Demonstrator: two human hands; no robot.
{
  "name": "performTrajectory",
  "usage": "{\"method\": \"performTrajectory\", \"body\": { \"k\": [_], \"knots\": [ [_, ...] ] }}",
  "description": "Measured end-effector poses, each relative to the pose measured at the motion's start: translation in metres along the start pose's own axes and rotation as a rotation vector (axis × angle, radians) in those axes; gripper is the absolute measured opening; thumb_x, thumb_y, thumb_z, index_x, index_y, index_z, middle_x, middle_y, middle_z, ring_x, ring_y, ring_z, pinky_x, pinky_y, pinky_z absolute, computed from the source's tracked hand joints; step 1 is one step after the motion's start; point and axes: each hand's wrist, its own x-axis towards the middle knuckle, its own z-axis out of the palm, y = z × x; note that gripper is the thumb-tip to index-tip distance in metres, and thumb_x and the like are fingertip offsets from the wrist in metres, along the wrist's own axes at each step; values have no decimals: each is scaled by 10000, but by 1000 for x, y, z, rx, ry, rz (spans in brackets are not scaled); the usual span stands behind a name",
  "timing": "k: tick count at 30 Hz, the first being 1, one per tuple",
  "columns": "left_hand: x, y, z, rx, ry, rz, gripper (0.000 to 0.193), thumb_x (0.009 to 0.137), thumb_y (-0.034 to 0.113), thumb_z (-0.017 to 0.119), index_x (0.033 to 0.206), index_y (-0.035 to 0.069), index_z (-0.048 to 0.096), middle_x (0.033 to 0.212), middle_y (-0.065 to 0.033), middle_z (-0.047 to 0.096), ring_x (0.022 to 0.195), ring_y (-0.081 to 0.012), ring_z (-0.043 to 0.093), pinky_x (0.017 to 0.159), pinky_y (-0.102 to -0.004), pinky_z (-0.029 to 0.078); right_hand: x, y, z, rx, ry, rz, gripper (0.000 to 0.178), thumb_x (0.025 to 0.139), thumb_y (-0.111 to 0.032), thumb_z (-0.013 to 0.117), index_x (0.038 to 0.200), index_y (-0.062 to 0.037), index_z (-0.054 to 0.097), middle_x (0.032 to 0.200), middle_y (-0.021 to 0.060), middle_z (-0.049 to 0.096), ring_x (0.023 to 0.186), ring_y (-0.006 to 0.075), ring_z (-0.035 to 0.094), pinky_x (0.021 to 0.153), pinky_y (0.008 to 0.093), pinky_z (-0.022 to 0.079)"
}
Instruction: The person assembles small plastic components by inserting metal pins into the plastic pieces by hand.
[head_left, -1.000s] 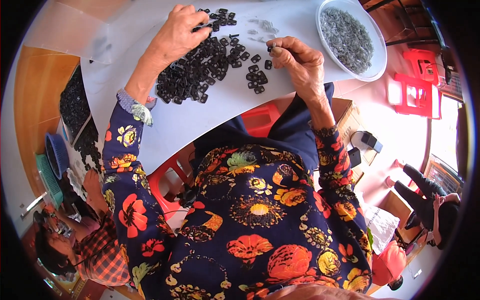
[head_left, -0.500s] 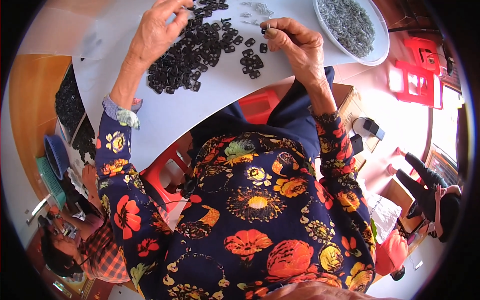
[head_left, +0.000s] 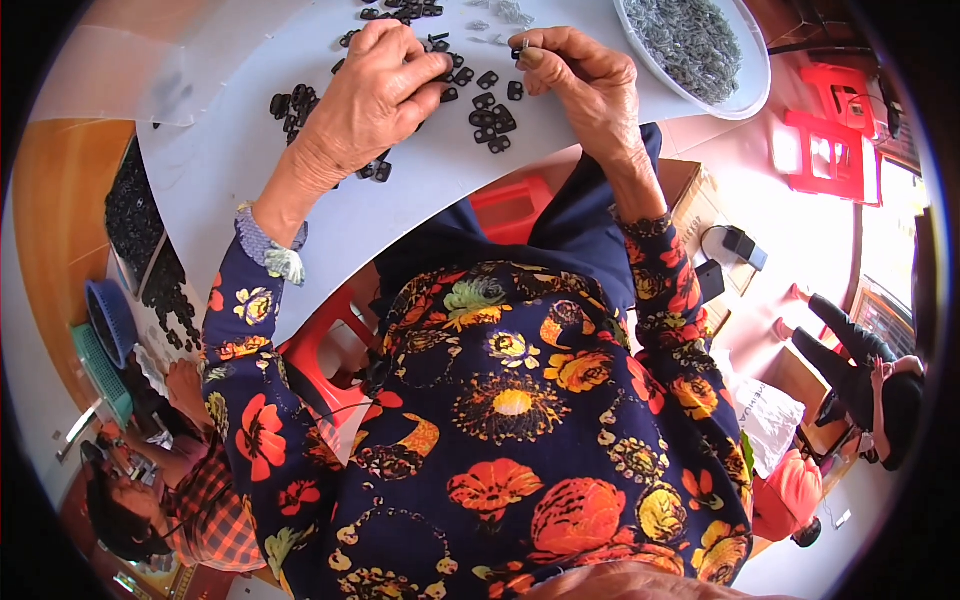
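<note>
A: Where are the hands?

B: At twelve o'clock, over the white table (head_left: pixel 400 215). The left hand (head_left: pixel 375 95) lies cupped, fingers curled down onto the heap of small black plastic clips (head_left: pixel 490 118), gathering rather than pinching. The right hand (head_left: pixel 585 75) is nearly closed, thumb and forefinger nipping one small piece (head_left: pixel 521 48) at its tip; I can't make out what kind.

A: How would you do this well?

B: My judgement: keep the left hand corralling the clips so singles stay within reach, and hold the pinched piece high on the fingertips, square to the next clip.

A: Any packages or signs?

B: A white bowl (head_left: pixel 745 95) of grey metal bits sits at one o'clock. A brown cardboard box (head_left: pixel 700 200) shows at three o'clock under the table edge, red plastic stools (head_left: pixel 825 150) beyond it. No readable label anywhere.
</note>
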Motion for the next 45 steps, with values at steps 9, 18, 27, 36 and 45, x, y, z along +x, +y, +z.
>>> {"method": "performTrajectory", "body": {
  "k": [9, 18, 27, 36, 45],
  "knots": [
    [-6, -23, -34, -165, 174, -419, 140, 848, 14, 583, 985, 24, 608, 893, -79, 615, 845, -168, 595, 740, -272, 489, 1, 0, 0, 16, 11, -24, 197, 885, -133, 624, 1008, 17, 658, 816, 14, 647, 678, 37, 530, 632, 180, 467],
    [14, 35, 7, -149, 7, -27, 248, 713, 12, 624, 960, 4, 597, 892, -120, 551, 966, -296, 514, 870, -374, 431, 3, -3, 4, 56, 77, -4, 171, 871, -107, 633, 983, 18, 665, 728, -3, 599, 644, 42, 514, 603, 182, 448],
    [14, 43, 41, -15, -47, 113, 296, 662, 38, 660, 942, -3, 570, 1025, -143, 504, 1110, -334, 437, 954, -401, 400, 3, 1, 6, 165, 125, 38, 151, 874, -81, 622, 972, 28, 658, 698, -6, 580, 628, 48, 505, 597, 183, 432],
    [-11, 18, 17, 58, -13, 47, 268, 637, -66, 641, 891, -37, 562, 951, -123, 524, 1055, -308, 487, 908, -370, 431, 2, 1, 5, 148, 119, 60, 163, 869, -87, 631, 977, 33, 654, 757, 27, 623, 642, 57, 535, 616, 194, 455],
    [-21, -49, -37, 144, 159, -339, 123, 836, 87, 541, 921, 11, 586, 825, -100, 572, 877, -286, 528, 807, -370, 433, 2, -1, 2, 177, 95, 45, 173, 870, -110, 637, 975, 26, 654, 756, 34, 627, 639, 65, 540, 620, 200, 459]
  ]
}}
